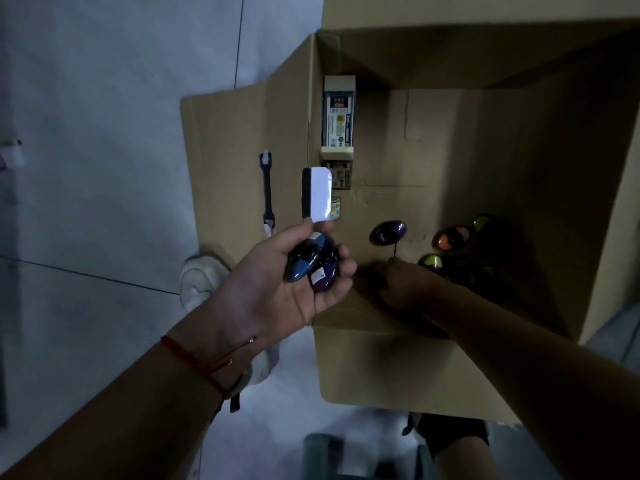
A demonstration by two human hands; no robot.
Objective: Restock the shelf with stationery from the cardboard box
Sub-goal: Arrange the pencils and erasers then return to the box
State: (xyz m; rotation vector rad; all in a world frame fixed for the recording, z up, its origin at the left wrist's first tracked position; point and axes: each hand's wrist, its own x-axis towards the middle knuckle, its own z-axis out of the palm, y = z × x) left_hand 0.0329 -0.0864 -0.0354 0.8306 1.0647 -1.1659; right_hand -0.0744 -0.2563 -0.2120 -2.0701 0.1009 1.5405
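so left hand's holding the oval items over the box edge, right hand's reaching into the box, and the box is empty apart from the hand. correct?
Not quite: the cardboard box is not empty. The head view shows more oval items on its floor and printed packs against its left wall. The left hand does hold oval items, and the right hand reaches inside.

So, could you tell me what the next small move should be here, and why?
Probably close the right hand on another oval item, likely the purple one just beyond its fingers. The left hand already grips two plus a white card, and more ovals lie loose on the cardboard box floor.
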